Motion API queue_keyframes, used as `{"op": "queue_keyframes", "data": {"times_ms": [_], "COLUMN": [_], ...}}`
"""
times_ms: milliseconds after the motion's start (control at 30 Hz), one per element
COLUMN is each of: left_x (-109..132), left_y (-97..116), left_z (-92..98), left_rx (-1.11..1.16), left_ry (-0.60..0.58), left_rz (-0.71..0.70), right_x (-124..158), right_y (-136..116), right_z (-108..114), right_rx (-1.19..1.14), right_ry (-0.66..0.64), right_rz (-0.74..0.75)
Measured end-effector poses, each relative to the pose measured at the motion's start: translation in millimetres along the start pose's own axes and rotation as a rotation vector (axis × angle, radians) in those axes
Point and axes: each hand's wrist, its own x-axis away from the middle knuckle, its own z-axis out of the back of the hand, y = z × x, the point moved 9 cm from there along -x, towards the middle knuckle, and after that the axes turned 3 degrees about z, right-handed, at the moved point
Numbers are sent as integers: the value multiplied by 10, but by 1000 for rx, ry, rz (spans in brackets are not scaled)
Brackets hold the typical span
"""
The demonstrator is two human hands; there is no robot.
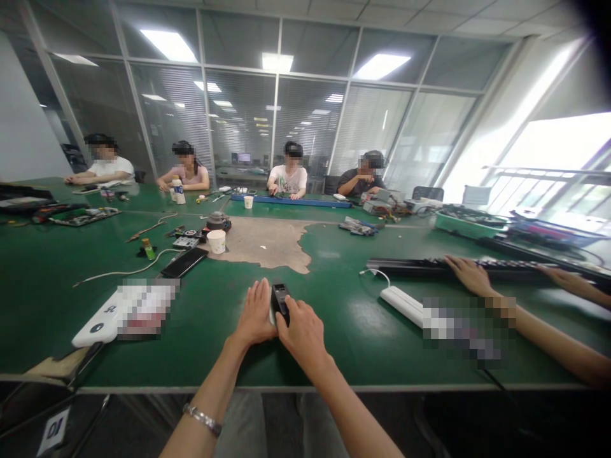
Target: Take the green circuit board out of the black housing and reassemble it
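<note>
A small black box-shaped device [279, 294] stands on the green table in front of me, with a small window or marking on its top. My right hand [301, 327] is closed around its near right side, thumb towards me. On the other side, my left hand [258, 312] lies along the device, its fingers stretched forward and close together. The left thumb reaches towards the right one near the device's base. Something pale shows at the left palm, too little of it to name. My hands cover the device's lower part.
A black phone [185, 262], a paper cup [216, 242] and a white power bank-like box [98, 321] lie left. Right are a white power strip [401, 305] and a co-worker's hands on a long black bar [410, 266]. Several people sit across the table [344, 343].
</note>
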Motion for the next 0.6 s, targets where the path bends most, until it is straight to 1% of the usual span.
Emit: {"op": "queue_keyframes", "data": {"times_ms": [167, 367, 467, 533, 600], "left_x": [7, 0, -15, -25, -34], "left_y": [10, -19, -34, -39, -42], "left_z": [8, -31, -46, -50, -55], "left_rx": [-17, -62, -69, -70, -70], "left_ry": [-13, -13, -8, -14, -34], "left_rz": [7, 17, 19, 19, 24], "right_x": [14, -7, -48, -83, -111], "right_y": [-9, -30, -52, -40, 25], "right_z": [-13, 20, 150, 297, 458], "right_rx": [-1, -10, -23, -35, -52], "right_ry": [3, 59, 113, 162, 219], "right_rz": [-6, -12, -9, -9, -17]}}
